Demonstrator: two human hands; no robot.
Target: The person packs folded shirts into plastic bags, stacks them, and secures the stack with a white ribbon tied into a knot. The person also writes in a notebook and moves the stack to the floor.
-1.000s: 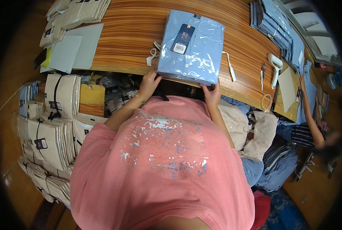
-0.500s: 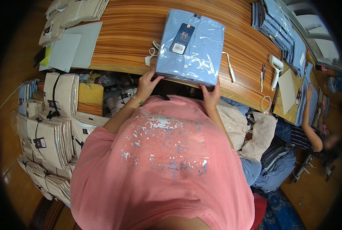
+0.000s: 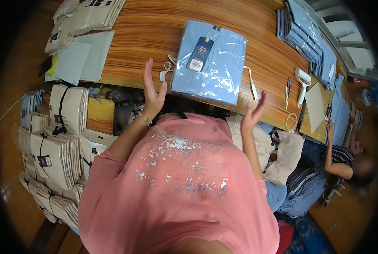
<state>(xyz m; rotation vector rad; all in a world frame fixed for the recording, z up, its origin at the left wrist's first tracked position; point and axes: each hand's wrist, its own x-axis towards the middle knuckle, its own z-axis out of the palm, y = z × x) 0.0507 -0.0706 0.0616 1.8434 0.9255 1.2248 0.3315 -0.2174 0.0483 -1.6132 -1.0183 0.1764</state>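
A stack of folded light-blue shirts in clear plastic lies on the wood-grain table, its near edge by the table's front. A dark hang tag rests on the top one. My left hand is raised off the stack's left side, fingers stretched out, holding nothing. Off the near right corner, my right hand is likewise lifted, fingers apart and without anything in it. White ties lie left of the stack, and another white strap lies to its right.
Right on the table are red-handled snippers, a white lint roller and stacked blue shirts. Grey boards and beige garments lie at the left. Beige bundles stand below. A co-worker's arm is at far right.
Both hands have let go of the shirt stack's near corners and moved outward, fingers opening. The stack appears slightly lower in view. The co-worker's arm has drawn back.
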